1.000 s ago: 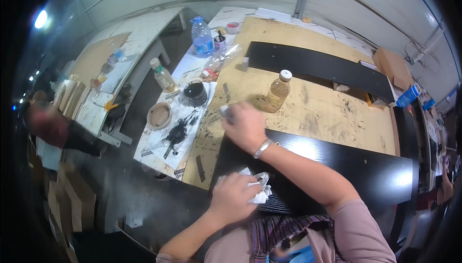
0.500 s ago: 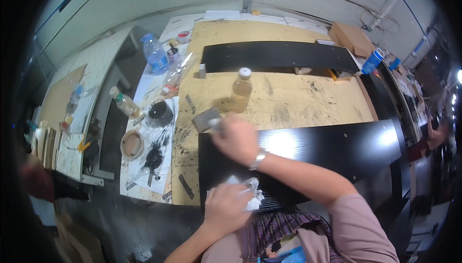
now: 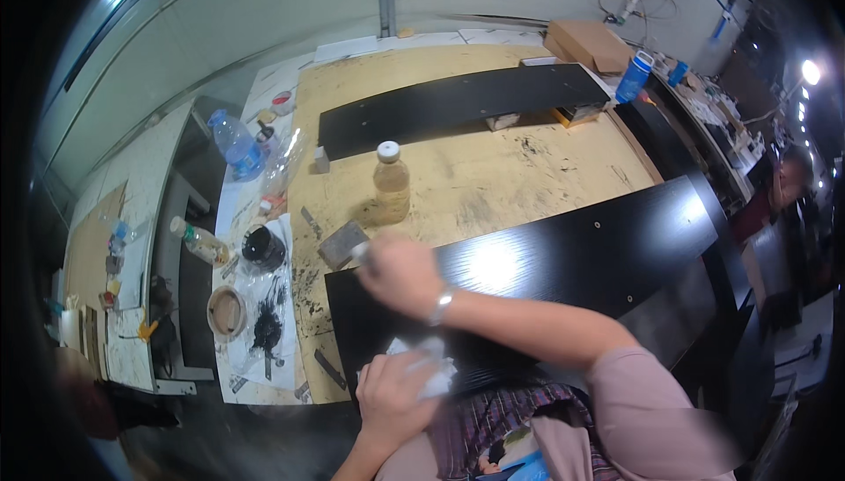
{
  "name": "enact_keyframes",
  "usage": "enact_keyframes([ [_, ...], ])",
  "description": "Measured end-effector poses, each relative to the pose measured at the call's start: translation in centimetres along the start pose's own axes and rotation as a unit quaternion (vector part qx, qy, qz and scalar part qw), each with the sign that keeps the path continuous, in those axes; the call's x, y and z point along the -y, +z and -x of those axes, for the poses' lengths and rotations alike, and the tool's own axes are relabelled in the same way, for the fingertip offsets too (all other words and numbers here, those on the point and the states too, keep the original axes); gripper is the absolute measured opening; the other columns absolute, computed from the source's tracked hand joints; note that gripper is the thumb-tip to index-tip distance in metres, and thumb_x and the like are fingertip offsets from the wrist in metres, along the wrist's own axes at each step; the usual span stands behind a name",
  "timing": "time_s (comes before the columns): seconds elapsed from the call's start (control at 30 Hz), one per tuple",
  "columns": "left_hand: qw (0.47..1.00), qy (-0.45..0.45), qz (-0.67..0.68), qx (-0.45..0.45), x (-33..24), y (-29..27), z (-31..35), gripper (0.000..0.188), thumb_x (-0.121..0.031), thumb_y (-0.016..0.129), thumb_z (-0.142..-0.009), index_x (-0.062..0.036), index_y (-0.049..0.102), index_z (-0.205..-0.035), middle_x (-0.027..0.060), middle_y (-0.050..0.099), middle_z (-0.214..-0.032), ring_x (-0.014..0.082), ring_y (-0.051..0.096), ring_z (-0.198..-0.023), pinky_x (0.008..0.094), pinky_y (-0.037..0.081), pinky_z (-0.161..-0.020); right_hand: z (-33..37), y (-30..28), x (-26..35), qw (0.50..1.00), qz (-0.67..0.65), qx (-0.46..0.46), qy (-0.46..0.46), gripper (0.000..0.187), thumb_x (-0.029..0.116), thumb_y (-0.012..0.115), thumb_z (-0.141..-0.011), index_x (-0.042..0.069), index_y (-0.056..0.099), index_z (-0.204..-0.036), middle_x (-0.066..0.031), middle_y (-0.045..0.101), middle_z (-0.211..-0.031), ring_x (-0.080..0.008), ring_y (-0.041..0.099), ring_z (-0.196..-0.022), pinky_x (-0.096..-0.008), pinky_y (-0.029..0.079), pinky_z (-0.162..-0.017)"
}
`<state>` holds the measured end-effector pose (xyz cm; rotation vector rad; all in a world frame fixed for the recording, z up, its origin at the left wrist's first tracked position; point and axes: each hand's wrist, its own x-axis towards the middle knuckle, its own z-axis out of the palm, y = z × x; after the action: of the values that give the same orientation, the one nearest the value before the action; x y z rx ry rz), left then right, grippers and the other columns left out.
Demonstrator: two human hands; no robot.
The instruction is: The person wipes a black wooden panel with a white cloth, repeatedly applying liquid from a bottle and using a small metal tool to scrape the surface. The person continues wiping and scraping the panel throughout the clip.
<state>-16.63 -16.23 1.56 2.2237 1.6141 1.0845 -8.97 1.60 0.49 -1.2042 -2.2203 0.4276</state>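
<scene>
My right hand [image 3: 400, 274] reaches across the near left corner of a glossy black board [image 3: 572, 261] and grips a small grey block [image 3: 341, 244] at the board's edge. A watch or bracelet sits on that wrist. Down by the board's front edge, my left hand [image 3: 392, 393] is closed around a crumpled white cloth [image 3: 431, 367] pressed on the black surface. A capped bottle of yellowish liquid [image 3: 391, 183] stands upright on the plywood table [image 3: 546, 160] just beyond my right hand.
A second long black board [image 3: 458, 102] lies across the far part of the table. On the left side bench are plastic bottles [image 3: 233, 142], a black pot [image 3: 262, 248], a round brown dish [image 3: 226, 311] and dark stained tools. A cardboard box [image 3: 590, 41] and a blue bottle [image 3: 634, 76] stand far right.
The view swung, so the table sits further right in frame. My right hand stays at the grey block on the board's corner; my left hand keeps the cloth at the front edge.
</scene>
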Motion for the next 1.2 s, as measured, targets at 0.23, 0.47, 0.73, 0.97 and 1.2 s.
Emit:
enact_keyframes([
  [0.23,1.000,-0.009,-0.021,0.006,1.0,0.1,1.1,0.040,-0.019,0.078,-0.061,-0.0201,0.078,-0.101,0.0008,0.069,-0.102,0.0246,0.061,-0.086,0.0369,0.046,-0.074,2.1,-3.9,-6.1,0.998,0.043,-0.016,0.047,0.017,0.018,0.069,-0.081,0.002,0.065,-0.077,-0.0196,0.067,-0.081,-0.0389,0.067,-0.075,-0.0465,0.055,-0.068],
  [0.47,1.000,-0.009,0.015,0.001,-0.1,0.3,0.1,0.031,-0.008,0.079,-0.060,-0.0099,0.073,-0.090,0.0112,0.066,-0.097,0.0349,0.062,-0.085,0.0437,0.049,-0.073,8.5,-20.7,-24.2,0.900,0.283,-0.135,0.303,0.024,0.024,0.068,-0.086,0.002,0.070,-0.077,-0.0214,0.070,-0.080,-0.0398,0.070,-0.075,-0.0475,0.057,-0.068],
  [0.73,0.995,-0.057,0.054,0.065,-1.6,-0.4,-1.8,0.032,0.002,0.073,-0.070,-0.0022,0.073,-0.101,0.0169,0.067,-0.108,0.0368,0.063,-0.101,0.0439,0.050,-0.091,7.0,-13.8,-16.6,0.991,0.079,-0.050,0.091,0.017,0.017,0.066,-0.083,0.003,0.065,-0.092,-0.0206,0.068,-0.090,-0.0372,0.068,-0.086,-0.0450,0.056,-0.079],
  [0.97,0.993,-0.103,0.053,0.012,-5.7,2.7,-5.3,0.037,0.009,0.066,-0.068,0.0029,0.070,-0.105,0.0166,0.067,-0.109,0.0326,0.066,-0.101,0.0378,0.052,-0.091,13.0,-29.9,-38.9,0.916,0.267,-0.146,0.260,0.021,0.024,0.067,-0.086,0.004,0.071,-0.084,-0.0147,0.069,-0.094,-0.0355,0.068,-0.088,-0.0454,0.055,-0.079],
  [1.2,0.995,-0.051,0.082,0.028,-10.4,14.2,-14.2,0.032,-0.002,0.075,-0.061,-0.0026,0.071,-0.093,0.0147,0.067,-0.103,0.0346,0.064,-0.095,0.0426,0.051,-0.084,16.3,-41.7,-54.8,0.837,0.358,-0.195,0.366,0.012,0.017,0.072,-0.082,0.006,0.072,-0.086,-0.0141,0.070,-0.094,-0.0359,0.070,-0.092,-0.0454,0.056,-0.080],
])
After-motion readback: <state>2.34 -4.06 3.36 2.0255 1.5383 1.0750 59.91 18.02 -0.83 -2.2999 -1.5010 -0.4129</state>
